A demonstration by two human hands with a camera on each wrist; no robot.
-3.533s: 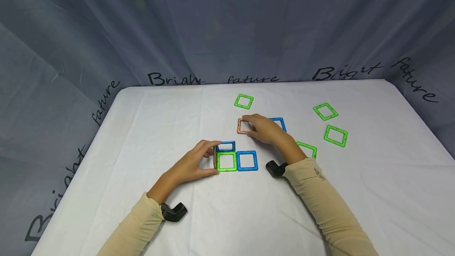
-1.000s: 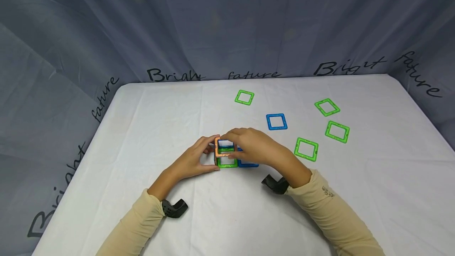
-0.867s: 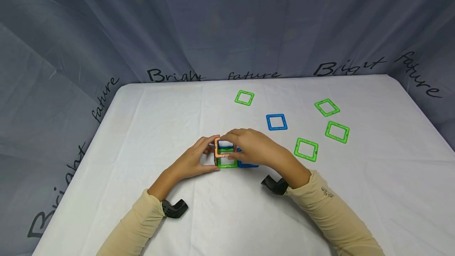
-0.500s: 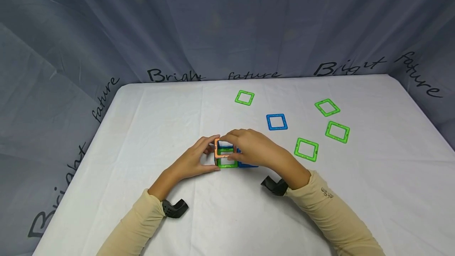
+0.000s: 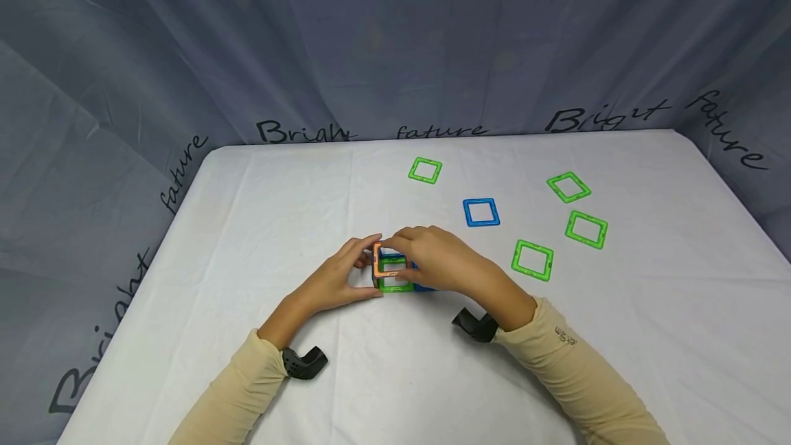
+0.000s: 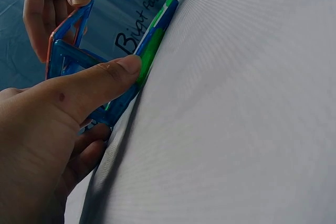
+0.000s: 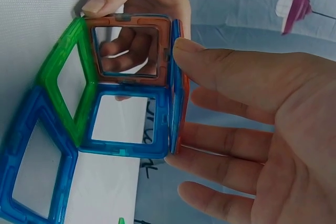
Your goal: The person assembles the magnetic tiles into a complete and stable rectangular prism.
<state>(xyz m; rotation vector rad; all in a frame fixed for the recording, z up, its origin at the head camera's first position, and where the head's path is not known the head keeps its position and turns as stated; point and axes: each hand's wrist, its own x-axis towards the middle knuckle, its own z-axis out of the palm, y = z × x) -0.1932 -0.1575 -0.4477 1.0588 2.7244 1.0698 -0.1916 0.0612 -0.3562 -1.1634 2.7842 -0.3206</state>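
In the head view, my left hand (image 5: 334,283) steadies an upright orange-brown square magnetic tile (image 7: 164,51) between thumb and fingers. It stands on the left edge of a flat green tile (image 7: 88,61). A blue tile (image 7: 123,151) stands upright at the green tile's back edge. My right hand (image 5: 441,259) pinches another tile (image 5: 376,263), orange on top and blue beneath, by thumb and fingers. This one lies across the tops of the upright tiles. Joined to the green tile's right side is a flat blue tile (image 7: 63,182), partly hidden under my right hand in the head view.
On the white tablecloth (image 5: 278,191) lie loose tiles: a blue one (image 5: 481,224) behind my right hand, a green one (image 5: 425,179) farther back, and several green ones to the right, including a green tile (image 5: 533,273) beside my right forearm. Grey curtains (image 5: 395,53) enclose the table.
My right hand has brought the orange tile from the back, left and toward me, onto the upright tiles. Over the last second it tips or shifts slightly nearer. My left hand stays in place.
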